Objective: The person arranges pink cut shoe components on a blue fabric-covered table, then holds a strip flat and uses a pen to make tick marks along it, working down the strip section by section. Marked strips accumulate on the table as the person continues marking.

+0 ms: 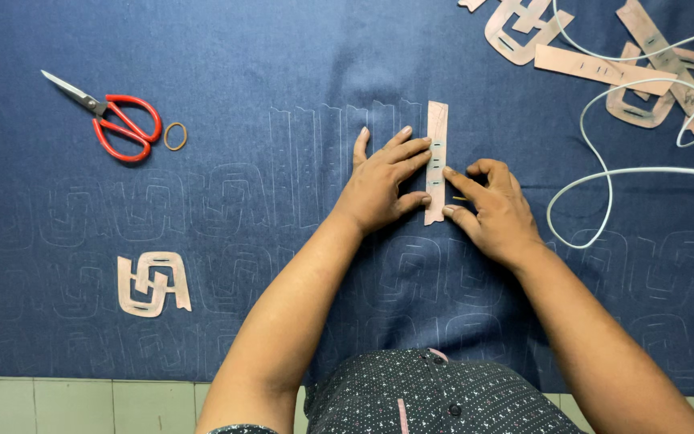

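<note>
L hand (383,181) flat, fingers spread, pressing on the left edge of a narrow pink paper strip (437,133) w/ fingertips on it. Strip lies upright on the blue cloth (283,64), approx centre of the worktop, has small slots down its middle. R hand (491,205) just beside the strip's right edge, fingers pinched narrow on a small thin marker, only a yellowish tip (460,198) shows, touching the cloth next to the strip; can't tell what kind.

Cloth around hands carries faint white traced outlines: row of strip shapes left of the strip, interlocked loop shapes lower down.

Further out: white cord (604,173) looping right of R hand. Pile of pink paper patterns (604,68) top right, cord crossing them. One interlocked pink pattern (153,283) lower left, well apart from hands. Red-handled scissors (114,120) top left, closed, rubber band (175,136) just beside handles. Tiled floor (82,406) along the bottom edge.
</note>
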